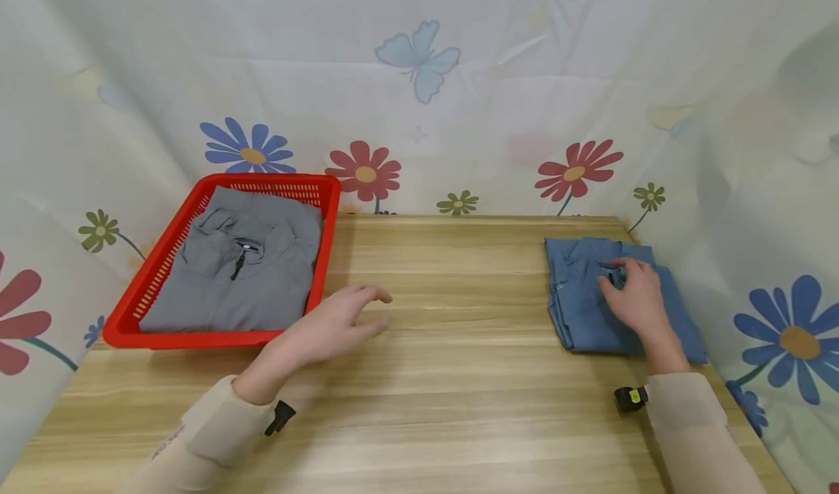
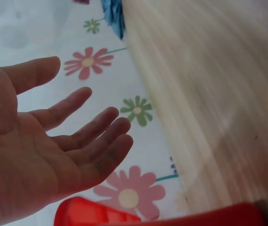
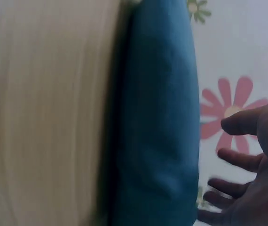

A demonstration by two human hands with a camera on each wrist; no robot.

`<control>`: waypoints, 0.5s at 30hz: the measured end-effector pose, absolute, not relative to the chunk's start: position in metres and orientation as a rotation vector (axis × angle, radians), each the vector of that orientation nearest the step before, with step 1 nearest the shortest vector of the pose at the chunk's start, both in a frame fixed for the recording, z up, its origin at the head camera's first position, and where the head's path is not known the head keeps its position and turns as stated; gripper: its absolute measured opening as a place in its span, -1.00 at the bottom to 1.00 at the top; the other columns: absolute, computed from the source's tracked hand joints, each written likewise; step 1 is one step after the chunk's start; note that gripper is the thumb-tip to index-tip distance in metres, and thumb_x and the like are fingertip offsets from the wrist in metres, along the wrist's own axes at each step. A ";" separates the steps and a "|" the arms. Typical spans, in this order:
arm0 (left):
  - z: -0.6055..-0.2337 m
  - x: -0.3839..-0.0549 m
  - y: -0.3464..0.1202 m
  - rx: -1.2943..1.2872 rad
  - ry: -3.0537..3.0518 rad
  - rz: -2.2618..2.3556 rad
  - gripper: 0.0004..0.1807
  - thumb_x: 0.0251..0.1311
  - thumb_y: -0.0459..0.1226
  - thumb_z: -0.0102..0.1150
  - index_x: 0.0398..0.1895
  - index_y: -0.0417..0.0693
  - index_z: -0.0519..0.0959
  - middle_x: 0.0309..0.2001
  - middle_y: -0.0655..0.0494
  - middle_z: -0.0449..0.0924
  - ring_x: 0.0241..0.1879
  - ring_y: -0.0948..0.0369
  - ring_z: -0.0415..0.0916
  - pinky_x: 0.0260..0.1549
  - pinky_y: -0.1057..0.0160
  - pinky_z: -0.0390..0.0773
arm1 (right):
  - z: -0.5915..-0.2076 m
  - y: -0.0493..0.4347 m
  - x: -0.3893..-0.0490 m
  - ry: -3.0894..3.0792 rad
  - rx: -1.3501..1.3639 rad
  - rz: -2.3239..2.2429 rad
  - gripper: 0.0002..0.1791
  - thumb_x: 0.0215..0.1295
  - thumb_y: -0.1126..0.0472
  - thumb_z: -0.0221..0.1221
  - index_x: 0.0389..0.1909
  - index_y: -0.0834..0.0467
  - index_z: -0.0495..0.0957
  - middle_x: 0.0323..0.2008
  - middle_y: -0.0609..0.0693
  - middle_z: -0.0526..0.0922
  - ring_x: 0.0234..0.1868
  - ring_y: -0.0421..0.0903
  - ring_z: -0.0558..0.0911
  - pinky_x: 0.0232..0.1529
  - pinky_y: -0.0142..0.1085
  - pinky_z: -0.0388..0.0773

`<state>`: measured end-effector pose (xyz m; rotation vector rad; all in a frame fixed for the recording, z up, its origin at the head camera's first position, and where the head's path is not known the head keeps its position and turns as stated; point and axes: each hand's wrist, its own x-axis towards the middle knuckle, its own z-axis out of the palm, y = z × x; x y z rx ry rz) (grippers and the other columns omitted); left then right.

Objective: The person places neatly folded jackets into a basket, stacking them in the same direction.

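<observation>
My left hand (image 1: 331, 326) hovers beside the front right corner of a red plastic basket (image 1: 328, 239), holding nothing. Its fingers (image 2: 108, 162) are relaxed and spread in the left wrist view. In the basket lies a grey folded garment (image 1: 210, 297) with a collar and a dark tag or zip pull at the neck. At the right, a blue folded garment (image 1: 586, 319) lies on the table. Over its collar area is my right hand (image 1: 637, 297), thumb and fingers apart. In the right wrist view the loosely bent fingers (image 3: 240, 160) hold nothing, and the blue cloth fills the middle.
Both garments and the basket are on a wood-grain table (image 1: 446, 377). A white curtain (image 1: 491, 115) with flower and butterfly prints hangs behind it and along both sides. The blue garment lies close to the right-hand curtain; bare wood shows between it and the basket.
</observation>
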<state>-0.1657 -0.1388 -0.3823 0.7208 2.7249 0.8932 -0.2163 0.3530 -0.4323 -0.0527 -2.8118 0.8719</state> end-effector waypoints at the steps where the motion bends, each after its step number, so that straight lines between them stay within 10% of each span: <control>1: -0.385 -0.165 -0.137 0.725 2.715 0.895 -0.59 0.42 -0.13 0.25 0.24 -0.08 0.55 0.23 0.01 0.51 0.21 0.04 0.45 0.22 -0.04 0.48 | -0.432 0.358 -0.217 -2.830 -0.101 0.873 -0.43 0.51 0.22 0.09 0.33 0.55 0.28 0.34 0.66 0.09 0.35 0.63 0.05 0.17 0.45 0.15; 15: -0.406 -0.164 -0.126 0.747 2.623 0.926 -0.61 0.42 -0.17 0.25 0.21 -0.14 0.56 0.18 -0.08 0.53 0.20 -0.06 0.47 0.18 -0.06 0.49 | -0.441 0.402 -0.224 -3.070 -0.464 0.857 -0.09 0.58 -0.12 -0.12 0.43 0.66 -0.07 0.32 0.77 -0.04 0.37 0.64 -0.01 0.29 0.41 0.11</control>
